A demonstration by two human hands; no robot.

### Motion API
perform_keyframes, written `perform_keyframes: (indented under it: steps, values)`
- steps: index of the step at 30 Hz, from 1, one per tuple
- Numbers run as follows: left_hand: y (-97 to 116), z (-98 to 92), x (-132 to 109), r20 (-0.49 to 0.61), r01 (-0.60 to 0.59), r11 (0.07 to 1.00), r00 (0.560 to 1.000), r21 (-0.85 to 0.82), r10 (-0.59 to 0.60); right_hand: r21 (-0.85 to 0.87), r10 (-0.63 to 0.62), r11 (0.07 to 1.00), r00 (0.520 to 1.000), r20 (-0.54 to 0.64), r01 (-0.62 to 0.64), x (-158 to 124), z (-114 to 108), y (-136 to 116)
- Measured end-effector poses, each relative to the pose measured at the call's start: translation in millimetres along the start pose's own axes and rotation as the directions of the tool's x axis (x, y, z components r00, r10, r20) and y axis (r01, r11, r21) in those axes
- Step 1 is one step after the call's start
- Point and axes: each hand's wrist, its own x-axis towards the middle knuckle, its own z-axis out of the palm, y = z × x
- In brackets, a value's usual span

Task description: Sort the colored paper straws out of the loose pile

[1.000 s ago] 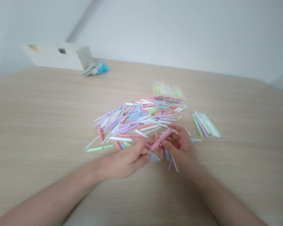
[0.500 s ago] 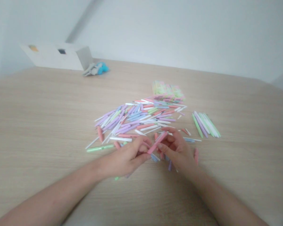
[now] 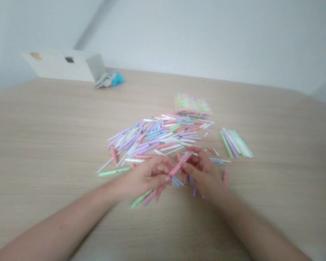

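A pink pen (image 3: pixel 180 164) is held slantwise between my two hands above the table. Its lower end sits in the closed fingers of my left hand (image 3: pixel 154 176). The thumb and fingers of my right hand (image 3: pixel 201 169) pinch it near its upper end. Just behind my hands spreads a loose pile of pen parts (image 3: pixel 154 136) in purple, white, blue, green and coral, with thin white sticks among them. A green piece (image 3: pixel 140 199) and a pink piece (image 3: pixel 149 197) lie by my left hand, partly covered by it.
A row of green, white and purple pens (image 3: pixel 237 144) lies to the right. Stacked yellow-and-pink packets (image 3: pixel 192 104) stand behind the pile. Farther back on the left are a white box (image 3: pixel 62 68) and grey-and-blue crumpled gloves or cloth (image 3: pixel 109 79). Behind the wooden table (image 3: pixel 57 119) rises a wall.
My left fingers have shifted along the lower end of the pink pen. More of the green and pink pieces below my left hand now shows. My right hand stays nearly still.
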Motion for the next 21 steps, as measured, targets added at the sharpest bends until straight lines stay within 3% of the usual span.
perform_keyframes:
  steps: [13, 21]
  values:
    - [-1.5, 0.9, 0.6, -0.024, -0.024, 0.998, 0.999, -0.059, 0.023, 0.110, 0.075, 0.991, 0.996, 0.053, -0.080, -2.4, 6.2, -0.9]
    - [-2.6, 1.9, 0.3, -0.054, -0.093, 0.995, 0.994, -0.045, 0.091, 0.190, 0.244, 0.945, 0.961, 0.129, -0.265, -1.3, 8.4, 2.5]
